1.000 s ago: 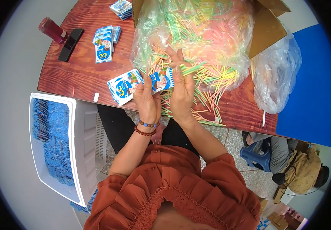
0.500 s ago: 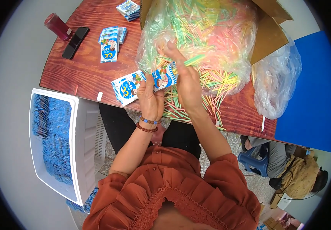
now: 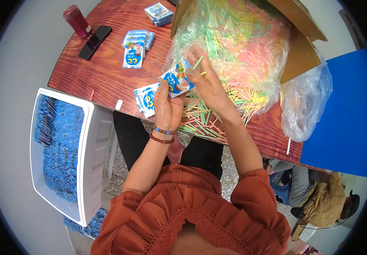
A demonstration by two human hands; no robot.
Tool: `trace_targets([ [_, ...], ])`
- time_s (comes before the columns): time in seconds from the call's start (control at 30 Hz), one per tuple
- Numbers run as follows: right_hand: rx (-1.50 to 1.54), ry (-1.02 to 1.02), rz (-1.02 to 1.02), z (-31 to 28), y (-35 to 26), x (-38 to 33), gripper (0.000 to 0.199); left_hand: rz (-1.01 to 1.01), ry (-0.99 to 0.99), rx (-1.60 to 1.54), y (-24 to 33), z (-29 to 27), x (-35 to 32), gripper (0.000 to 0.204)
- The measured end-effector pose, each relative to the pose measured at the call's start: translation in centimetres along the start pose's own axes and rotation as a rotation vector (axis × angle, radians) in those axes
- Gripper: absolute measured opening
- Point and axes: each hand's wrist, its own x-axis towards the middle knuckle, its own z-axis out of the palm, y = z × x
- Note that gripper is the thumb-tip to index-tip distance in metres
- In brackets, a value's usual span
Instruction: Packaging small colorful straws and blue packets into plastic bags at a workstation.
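My left hand (image 3: 168, 108) is closed on a small blue-and-white packet (image 3: 178, 80), thumb across its front. A second blue-and-white packet (image 3: 146, 101) shows beside that thumb; whether it is held too or lies on the table I cannot tell. My right hand (image 3: 212, 87) is at the packet's upper right end, thumb against its edge. A thin green stick (image 3: 198, 62) and a yellow tip stick out from its curled fingers, which are partly blurred. Under and beyond both hands lies a loose spread of thin pastel sticks (image 3: 200, 117) in green, pink and yellow.
A clear plastic bag (image 3: 243, 46) full of pastel sticks spills from a cardboard box (image 3: 304, 61). Packet stacks (image 3: 134, 53), a black phone (image 3: 95, 42) and a red jar (image 3: 77, 21) sit farther left. A white bin (image 3: 85, 170) of blue packets stands at left.
The held packet is now tilted up, covering more of the second packet. The bundle of sticks at my right hand shows less; only a green stick and yellow tip stand out. The whole view has shifted slightly.
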Motion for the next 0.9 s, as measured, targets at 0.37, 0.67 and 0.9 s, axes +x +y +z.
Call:
trace_targets([
  [0.37,-0.373,-0.236,-0.452,3.3,-3.7,3.3,0.051,0.042,-0.090,-0.106,4.1,1.0,1.1,0.037],
  [0.67,-0.196,-0.098,-0.133,7.0,-2.8,5.2,0.014,0.153,-0.009,-0.153,7.5,-0.7,2.0,0.029],
  [0.9,-0.258,-0.188,-0.088,7.6,0.7,14.1,0.020,0.374,0.187,0.172,10.9,-3.4,3.7,0.019],
])
